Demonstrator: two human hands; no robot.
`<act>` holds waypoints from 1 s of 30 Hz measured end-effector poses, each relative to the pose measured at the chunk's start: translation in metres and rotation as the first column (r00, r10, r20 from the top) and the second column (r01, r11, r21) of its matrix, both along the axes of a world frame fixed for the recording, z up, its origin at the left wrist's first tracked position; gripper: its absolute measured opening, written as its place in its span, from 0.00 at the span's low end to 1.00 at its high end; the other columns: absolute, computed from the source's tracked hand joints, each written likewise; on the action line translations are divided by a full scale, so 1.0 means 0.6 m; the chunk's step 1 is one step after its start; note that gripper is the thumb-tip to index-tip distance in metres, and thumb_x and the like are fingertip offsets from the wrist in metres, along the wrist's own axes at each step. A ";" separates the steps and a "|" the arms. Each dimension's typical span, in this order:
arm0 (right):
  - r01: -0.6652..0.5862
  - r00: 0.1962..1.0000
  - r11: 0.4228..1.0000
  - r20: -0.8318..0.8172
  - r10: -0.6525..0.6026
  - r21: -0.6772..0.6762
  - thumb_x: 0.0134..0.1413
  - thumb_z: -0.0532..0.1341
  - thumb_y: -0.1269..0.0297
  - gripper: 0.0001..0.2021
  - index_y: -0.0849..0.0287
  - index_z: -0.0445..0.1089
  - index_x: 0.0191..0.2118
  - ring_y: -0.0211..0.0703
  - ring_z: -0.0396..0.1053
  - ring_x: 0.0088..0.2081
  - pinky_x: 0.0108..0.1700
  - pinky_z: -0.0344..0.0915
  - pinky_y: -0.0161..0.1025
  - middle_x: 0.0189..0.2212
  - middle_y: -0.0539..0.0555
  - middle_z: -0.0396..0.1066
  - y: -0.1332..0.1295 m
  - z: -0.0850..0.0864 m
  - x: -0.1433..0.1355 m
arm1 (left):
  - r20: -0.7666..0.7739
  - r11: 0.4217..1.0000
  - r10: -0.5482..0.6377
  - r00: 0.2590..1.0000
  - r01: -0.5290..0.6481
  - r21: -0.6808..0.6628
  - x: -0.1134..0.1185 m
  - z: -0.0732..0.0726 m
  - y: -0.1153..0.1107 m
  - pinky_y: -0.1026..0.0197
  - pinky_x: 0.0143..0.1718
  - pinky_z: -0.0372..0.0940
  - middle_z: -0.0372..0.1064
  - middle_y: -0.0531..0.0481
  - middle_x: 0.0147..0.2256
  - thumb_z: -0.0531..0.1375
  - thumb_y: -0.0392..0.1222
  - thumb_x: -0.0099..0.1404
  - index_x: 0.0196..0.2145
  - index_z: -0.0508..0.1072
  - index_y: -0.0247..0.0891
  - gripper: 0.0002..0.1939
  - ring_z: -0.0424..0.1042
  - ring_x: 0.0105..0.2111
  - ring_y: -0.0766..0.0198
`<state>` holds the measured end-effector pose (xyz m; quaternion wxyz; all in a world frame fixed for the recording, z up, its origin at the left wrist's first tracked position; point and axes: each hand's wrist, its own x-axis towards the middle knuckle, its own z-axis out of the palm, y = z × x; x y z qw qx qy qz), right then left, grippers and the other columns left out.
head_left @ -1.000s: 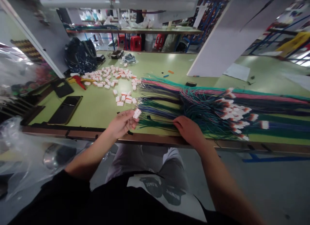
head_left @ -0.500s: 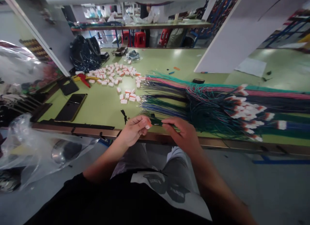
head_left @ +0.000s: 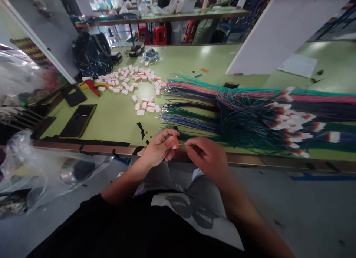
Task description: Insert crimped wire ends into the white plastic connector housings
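White and orange, the connector [head_left: 175, 142] sits pinched in my left hand [head_left: 158, 148]. My right hand [head_left: 208, 154] grips a thin wire [head_left: 182, 144] pointing at the connector's orange side.

The surface [head_left: 111, 121] is pale green, its front edge brown. By that edge, the connector [head_left: 175, 142] is white and orange. Toward the right edge, wires [head_left: 239, 124] are teal, pink, dark blue, green; the far left corner's bag [head_left: 90, 56] is dark, speckled pale.
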<state>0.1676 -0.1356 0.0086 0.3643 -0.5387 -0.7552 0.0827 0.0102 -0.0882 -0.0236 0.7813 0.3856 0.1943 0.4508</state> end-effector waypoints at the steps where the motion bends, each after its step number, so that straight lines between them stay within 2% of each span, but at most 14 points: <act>1: 0.004 1.000 1.000 0.005 -0.004 -0.001 0.53 0.54 0.65 0.08 0.57 0.71 0.29 0.37 0.67 0.27 0.29 0.58 0.35 0.24 0.50 0.73 0.000 0.000 0.000 | -0.002 1.000 0.007 1.000 -0.007 0.001 0.000 0.000 0.000 0.74 0.07 0.47 0.65 0.60 0.19 0.67 0.48 0.54 0.35 0.69 0.35 0.17 0.59 0.09 0.76; 6: 0.029 0.996 0.999 0.079 -0.030 0.019 0.51 0.54 0.67 0.08 0.57 0.70 0.27 0.36 0.64 0.25 0.28 0.54 0.34 0.22 0.49 0.70 0.000 0.002 -0.001 | -0.020 1.000 0.018 1.000 -0.017 0.005 0.000 -0.002 -0.001 0.73 0.08 0.48 0.64 0.59 0.18 0.67 0.48 0.54 0.34 0.71 0.35 0.16 0.59 0.09 0.76; 14: 0.048 0.954 0.984 0.285 -0.096 0.171 0.52 0.54 0.69 0.09 0.58 0.69 0.25 0.36 0.61 0.24 0.26 0.48 0.35 0.18 0.48 0.65 -0.003 0.005 -0.003 | -0.109 0.995 0.099 0.989 -0.097 0.027 0.005 0.002 -0.003 0.73 0.09 0.48 0.65 0.59 0.18 0.68 0.48 0.51 0.33 0.72 0.35 0.16 0.58 0.10 0.77; 23: -0.048 0.952 0.952 0.304 -0.048 0.303 0.55 0.54 0.71 0.11 0.58 0.68 0.25 0.34 0.60 0.24 0.26 0.49 0.34 0.18 0.47 0.64 0.001 -0.004 -0.001 | -0.189 0.995 0.074 0.979 -0.084 -0.047 0.006 0.013 -0.002 0.72 0.05 0.39 0.64 0.60 0.17 0.68 0.51 0.49 0.31 0.70 0.33 0.19 0.55 0.06 0.77; 30: -0.070 0.957 0.971 0.289 0.001 0.228 0.56 0.52 0.69 0.12 0.57 0.70 0.27 0.35 0.61 0.24 0.27 0.50 0.35 0.18 0.48 0.65 0.007 -0.011 -0.008 | -0.196 0.999 -0.003 0.981 -0.006 -0.043 0.004 0.017 0.005 0.72 0.04 0.38 0.63 0.60 0.16 0.67 0.55 0.48 0.26 0.66 0.33 0.22 0.55 0.06 0.77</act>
